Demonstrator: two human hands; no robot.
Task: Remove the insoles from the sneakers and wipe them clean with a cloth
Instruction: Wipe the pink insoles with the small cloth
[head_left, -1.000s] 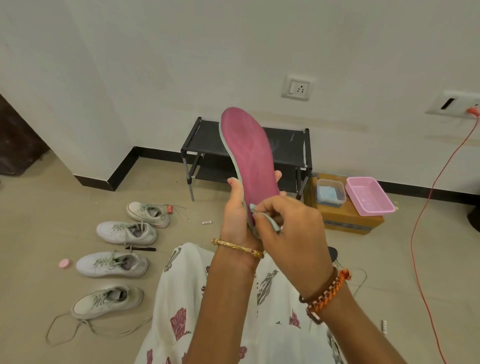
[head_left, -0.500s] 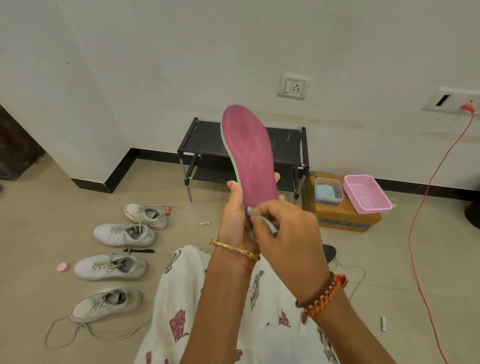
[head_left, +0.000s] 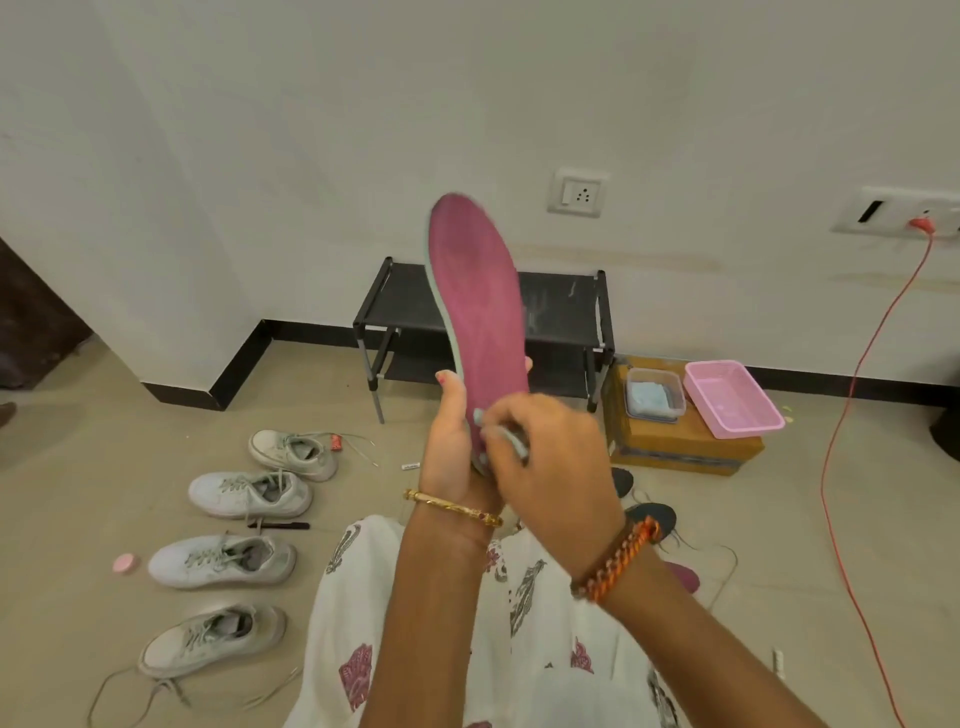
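A magenta insole (head_left: 480, 306) with a pale green edge stands upright in front of me, toe end up. My left hand (head_left: 451, 441) grips its heel end from the left. My right hand (head_left: 545, 457) presses a small pale cloth (head_left: 511, 439), mostly hidden under the fingers, against the lower part of the insole. Several white sneakers lie in a row on the floor at the left, the nearest one (head_left: 208, 642) with loose laces, another (head_left: 223, 561) above it. A second magenta insole (head_left: 683, 574) peeks out behind my right forearm.
A black shoe rack (head_left: 566, 312) stands against the wall behind the insole. To its right a cardboard box (head_left: 675, 452) carries a clear container (head_left: 653, 395) and a pink basket (head_left: 732, 397). An orange cable (head_left: 852, 415) trails down the right side. My white printed clothing (head_left: 363, 597) covers my lap.
My right hand with the cloth has shifted slightly along the insole's lower part and is blurred by motion. The insole stays upright in my left hand.
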